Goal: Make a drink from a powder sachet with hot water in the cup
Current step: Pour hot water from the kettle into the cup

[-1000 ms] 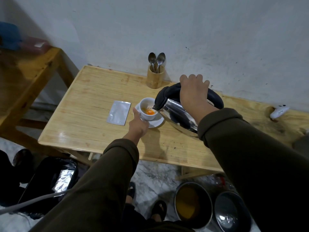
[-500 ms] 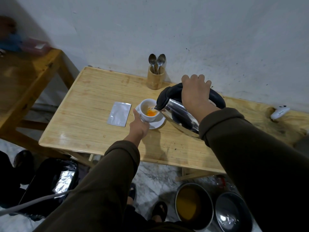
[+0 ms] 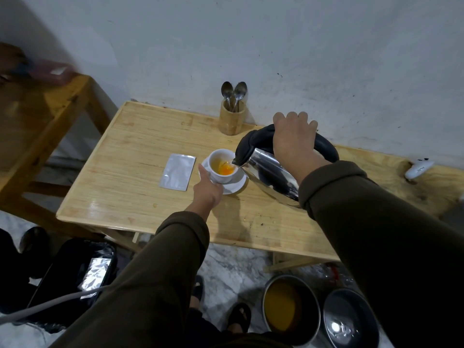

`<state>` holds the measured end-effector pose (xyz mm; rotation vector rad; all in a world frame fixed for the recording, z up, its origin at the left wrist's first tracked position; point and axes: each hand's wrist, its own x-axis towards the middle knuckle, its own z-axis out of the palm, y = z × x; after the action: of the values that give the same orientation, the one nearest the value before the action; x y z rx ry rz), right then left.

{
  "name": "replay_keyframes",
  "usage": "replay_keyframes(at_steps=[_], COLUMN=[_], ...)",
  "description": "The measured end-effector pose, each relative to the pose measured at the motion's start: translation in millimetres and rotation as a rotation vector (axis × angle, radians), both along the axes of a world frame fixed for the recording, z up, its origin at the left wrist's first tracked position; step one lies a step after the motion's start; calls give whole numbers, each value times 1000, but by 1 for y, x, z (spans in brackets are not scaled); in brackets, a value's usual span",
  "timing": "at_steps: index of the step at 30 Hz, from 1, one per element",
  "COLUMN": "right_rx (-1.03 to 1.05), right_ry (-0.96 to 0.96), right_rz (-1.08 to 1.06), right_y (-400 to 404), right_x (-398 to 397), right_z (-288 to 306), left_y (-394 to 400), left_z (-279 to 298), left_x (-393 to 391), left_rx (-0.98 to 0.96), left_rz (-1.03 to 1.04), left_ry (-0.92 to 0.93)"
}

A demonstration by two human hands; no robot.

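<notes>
Pouring underway: right hand [image 3: 292, 141] grips kettle [image 3: 271, 169], tilted into cup [image 3: 222, 167]; left hand [image 3: 208, 190] steadies cup. Sachet [image 3: 177, 175] lies beside; stirring remains.

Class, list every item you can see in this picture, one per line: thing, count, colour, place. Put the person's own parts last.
cup: 1, white, on the saucer, orange liquid inside
saucer: 1, white, table centre
kettle: 1, steel with black handle, tilted, spout at the cup
sachet: 1, silver, flat, left of the saucer
spoon holder: 1, wooden, by the wall
spoons: 2, metal, in the holder
table: 1, pale wood
side table: 1, darker wood, left
pots: 2, dark, on the floor
white object: 1, table's right end, unclear
left hand: steadying the cup
right hand: gripping the kettle handle
sleeves: 2, dark olive
</notes>
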<state>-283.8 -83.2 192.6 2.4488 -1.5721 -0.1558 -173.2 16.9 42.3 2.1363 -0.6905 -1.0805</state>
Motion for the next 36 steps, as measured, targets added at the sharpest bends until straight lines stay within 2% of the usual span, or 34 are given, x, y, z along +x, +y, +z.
replay_keyframes(at_steps=[36], right_rx=[-5], right_ry=[4], right_rz=[2], right_y=[-3], right_x=[-3], right_z=[1], left_y=[-2], left_z=[0], left_x=[0], left_rx=[14], left_rz=[-10], left_ry=[2])
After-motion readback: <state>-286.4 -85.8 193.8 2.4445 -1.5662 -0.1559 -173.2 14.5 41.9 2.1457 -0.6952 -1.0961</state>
